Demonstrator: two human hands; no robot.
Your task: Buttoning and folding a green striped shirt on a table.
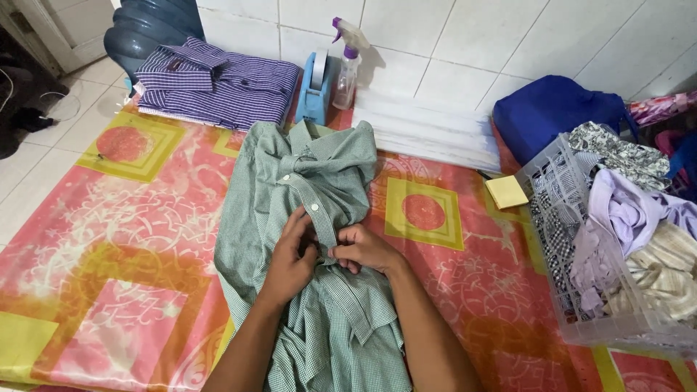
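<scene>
Hands meet at the middle of a green-and-white fine-checked cotton shirt [312, 239], which lies face up and rumpled on a pink, orange and yellow patterned mat [109, 239] spread over the floor. The left hand [290, 258] has its grip pressed on the button placket just below a small white button [314, 207], and the right hand [361, 250] pinches the same strip of cloth from the other side, the fingers of both closed on the fabric. A folded purple striped shirt [214, 83] sits at the far edge of the mat, beside a blue tape dispenser [316, 87] and a clear spray bottle with a purple trigger [348, 65]. A white plastic laundry basket [559, 239] heaped with clothes stands to the right, with a yellow pad of sticky notes [506, 192] just beside it. As a judgement, the bunched cloth around the placket could let the two fronts line up unevenly, so a button might go into the wrong hole; a hard tug on the thin strip might also strain the stitching.
</scene>
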